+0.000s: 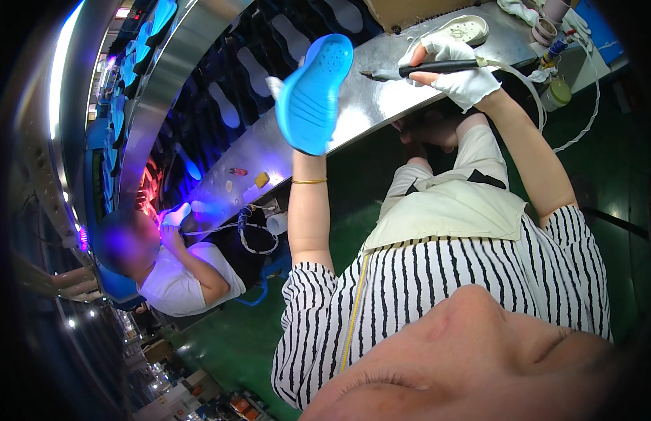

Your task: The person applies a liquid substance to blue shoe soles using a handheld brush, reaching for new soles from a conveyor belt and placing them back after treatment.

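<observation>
1. The left hand (303, 144), mostly hidden behind a blue shoe sole (313, 85), held it up over the counter (381, 91) edge; its fingers could not be seen.
2. The gloved right hand (457, 70) had fingers clamped on a black pen-like tool (427, 69), apparently for working on the sole.
3. Farther off lay a pale sole (462, 29), beside a brown cardboard box (409, 10).

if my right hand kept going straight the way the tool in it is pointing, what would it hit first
Probably the blue shoe sole in the left hand. The right hand aims its black pen-like tool leftward over the steel table; depth is unclear, so it might pass by.
</observation>
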Available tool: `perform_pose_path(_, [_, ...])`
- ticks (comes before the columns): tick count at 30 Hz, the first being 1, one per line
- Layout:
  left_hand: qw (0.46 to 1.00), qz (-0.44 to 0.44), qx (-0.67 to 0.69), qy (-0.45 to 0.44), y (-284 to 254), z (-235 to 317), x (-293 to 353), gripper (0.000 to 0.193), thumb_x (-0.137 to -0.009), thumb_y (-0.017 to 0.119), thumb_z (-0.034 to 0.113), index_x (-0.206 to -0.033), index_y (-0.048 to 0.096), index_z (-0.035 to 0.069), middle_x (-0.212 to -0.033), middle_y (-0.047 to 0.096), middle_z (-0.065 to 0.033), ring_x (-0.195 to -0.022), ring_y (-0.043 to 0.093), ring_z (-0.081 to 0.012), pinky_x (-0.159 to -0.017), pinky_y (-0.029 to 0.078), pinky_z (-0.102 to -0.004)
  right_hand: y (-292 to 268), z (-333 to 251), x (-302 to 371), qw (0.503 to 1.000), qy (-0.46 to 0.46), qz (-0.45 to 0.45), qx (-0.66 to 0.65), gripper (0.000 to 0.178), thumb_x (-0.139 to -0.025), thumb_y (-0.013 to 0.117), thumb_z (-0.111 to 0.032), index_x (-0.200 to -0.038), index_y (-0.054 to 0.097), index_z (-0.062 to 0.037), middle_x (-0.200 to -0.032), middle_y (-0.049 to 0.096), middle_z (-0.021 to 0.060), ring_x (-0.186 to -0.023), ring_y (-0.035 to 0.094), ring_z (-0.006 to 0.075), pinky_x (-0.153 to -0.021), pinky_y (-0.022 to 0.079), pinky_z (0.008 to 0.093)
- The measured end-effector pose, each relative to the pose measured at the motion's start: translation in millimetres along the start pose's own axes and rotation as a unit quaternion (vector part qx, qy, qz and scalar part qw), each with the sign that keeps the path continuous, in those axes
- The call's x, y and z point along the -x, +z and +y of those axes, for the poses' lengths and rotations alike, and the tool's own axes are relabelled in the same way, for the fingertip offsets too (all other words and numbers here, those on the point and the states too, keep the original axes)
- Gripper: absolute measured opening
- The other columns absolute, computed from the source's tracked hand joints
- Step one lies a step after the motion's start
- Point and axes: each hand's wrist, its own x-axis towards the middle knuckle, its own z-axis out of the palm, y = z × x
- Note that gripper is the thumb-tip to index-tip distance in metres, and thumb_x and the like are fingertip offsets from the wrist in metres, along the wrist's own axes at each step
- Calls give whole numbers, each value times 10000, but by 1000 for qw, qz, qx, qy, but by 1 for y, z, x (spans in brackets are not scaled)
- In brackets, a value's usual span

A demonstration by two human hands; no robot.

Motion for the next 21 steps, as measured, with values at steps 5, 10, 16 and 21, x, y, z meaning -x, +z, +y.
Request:
perform_pose_path(5, [965,22,190,-178,-2,-57,42,714,-915,416,518,-1372,411,-31,-1328,498,-257,-1181,518,-420,-1043,380,-581,10,14,14,999,50,20,-9,189,-802,743,-85,-903,586,-51,-759,614,19,-710,591,88,-645,477,234])
perform_pose_path(10, [970,-23,184,-160,27,-96,57,703,-877,578,422,-1410,363,17,-1339,506,-213,-1235,481,-414,-1095,324,-555,14,13,5,984,-55,135,103,217,-805,735,-112,-931,568,-53,-795,598,25,-711,569,98,-647,481,240])
perform_pose_path(16, [988,95,82,-89,40,-114,48,657,-913,504,580,-1354,431,99,-1211,569,-100,-1033,598,-261,-907,527,-403,31,-1,18,978,-126,39,160,184,-764,698,-20,-893,574,-62,-753,595,33,-686,588,121,-637,487,259])
perform_pose_path(21, [998,56,16,-38,39,-109,47,703,-911,477,609,-1399,373,114,-1294,510,-121,-1131,537,-270,-985,467,-418,37,-4,24,988,-109,55,94,244,-737,681,-2,-940,566,-73,-792,583,81,-667,583,185,-632,484,280])
